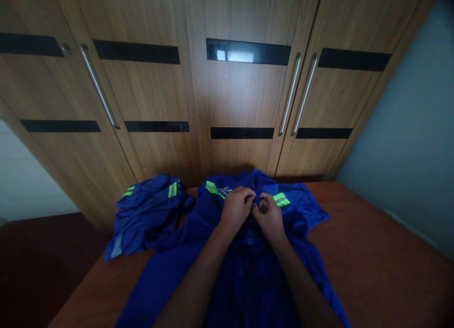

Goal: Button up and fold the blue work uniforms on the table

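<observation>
A blue work shirt (pixel 198 252) with neon yellow-green stripes lies spread out, front up, on a brown wooden table (pixel 372 257). My left hand (pixel 237 209) and my right hand (pixel 269 214) meet at the shirt's collar opening. Both are closed in a pinch on the fabric near the top button. Round blue buttons run down the shirt's front between my forearms. What exactly sits between the fingertips is too small to make out.
A second blue garment (pixel 149 214) with the same neon stripes lies crumpled at the table's far left. A wooden wardrobe (pixel 234 96) with long metal handles and black bands stands right behind the table. A grey wall is on the right.
</observation>
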### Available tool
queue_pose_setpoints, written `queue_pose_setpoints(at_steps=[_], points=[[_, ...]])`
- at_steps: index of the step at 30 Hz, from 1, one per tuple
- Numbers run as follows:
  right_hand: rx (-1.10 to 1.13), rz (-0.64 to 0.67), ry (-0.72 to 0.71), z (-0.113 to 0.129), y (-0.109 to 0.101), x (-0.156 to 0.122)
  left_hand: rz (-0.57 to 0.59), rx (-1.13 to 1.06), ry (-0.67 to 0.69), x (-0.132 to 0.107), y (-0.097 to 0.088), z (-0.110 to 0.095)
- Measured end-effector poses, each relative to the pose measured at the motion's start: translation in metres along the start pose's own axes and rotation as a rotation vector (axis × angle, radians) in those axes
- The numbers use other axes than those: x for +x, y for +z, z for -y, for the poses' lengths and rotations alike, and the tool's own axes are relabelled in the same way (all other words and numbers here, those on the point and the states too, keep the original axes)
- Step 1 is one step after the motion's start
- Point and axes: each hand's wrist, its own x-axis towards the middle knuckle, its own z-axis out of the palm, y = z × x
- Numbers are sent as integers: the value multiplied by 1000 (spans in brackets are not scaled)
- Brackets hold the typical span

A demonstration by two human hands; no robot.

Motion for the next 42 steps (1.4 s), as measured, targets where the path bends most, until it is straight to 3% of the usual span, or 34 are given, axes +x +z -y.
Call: queue_pose_setpoints(at_steps=[9,16,23,34,42], points=[[-226,103,-78,-5,-1,-3,34,40,10,-2,2,1],[-360,189,-149,-6,-1,-6,-96,-341,-259,-1,13,5],[-301,233,-130,-2,-1,-9,-111,-410,-288,1,12,3],[-238,153,-161,-1,-7,-3,-191,-362,-381,1,13,8],[-354,-50,-251,-4,-14,1,-133,-396,-340,-1,16,8]])
